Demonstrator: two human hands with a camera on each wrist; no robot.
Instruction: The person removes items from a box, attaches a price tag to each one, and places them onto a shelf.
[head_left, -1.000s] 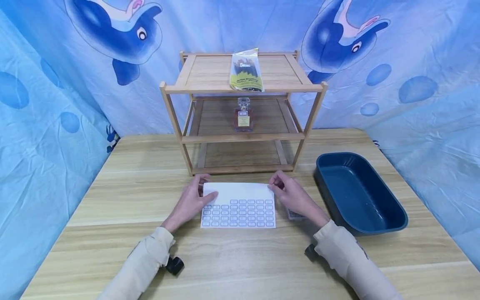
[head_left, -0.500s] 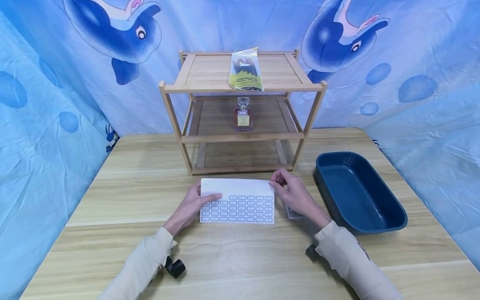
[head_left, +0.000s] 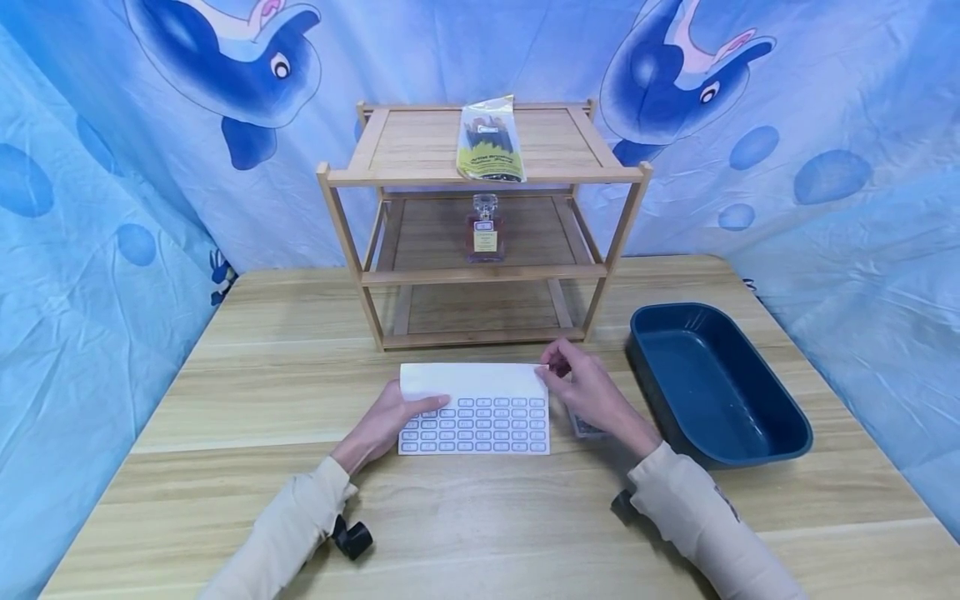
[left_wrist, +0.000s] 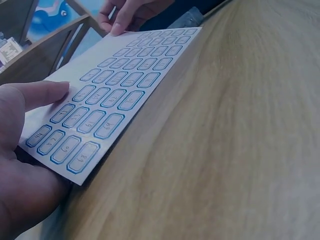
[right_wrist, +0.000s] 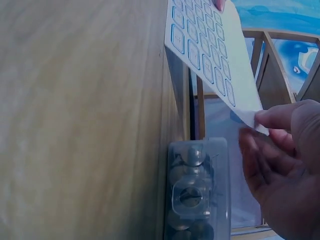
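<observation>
A white sheet of blue-bordered label stickers point(head_left: 472, 382) is held between both hands, just above the table. My left hand point(head_left: 380, 421) grips its left edge, thumb lying over the top and the other fingers hidden beneath. At the far right corner, my right hand point(head_left: 588, 387) pinches the sheet between thumb and finger. Several labels bear small handwritten marks, visible in the left wrist view on the sheet point(left_wrist: 115, 85); they are too small to read. The sheet's upper left part carries no labels. Below my right hand lies a clear plastic box point(right_wrist: 197, 190) with round things inside.
Behind the hands stands a three-tier wooden shelf point(head_left: 483, 273). An artist brush pack point(head_left: 491, 154) lies on its top tier, and a perfume bottle point(head_left: 485, 237) stands on the middle one; each bears a small label. A dark blue basin point(head_left: 697, 367) sits at the right.
The sheet has risen slightly and come down again. My left hand has shifted its grip, the thumb reaching further across and the fingers passing underneath. My right hand keeps its pinch.
</observation>
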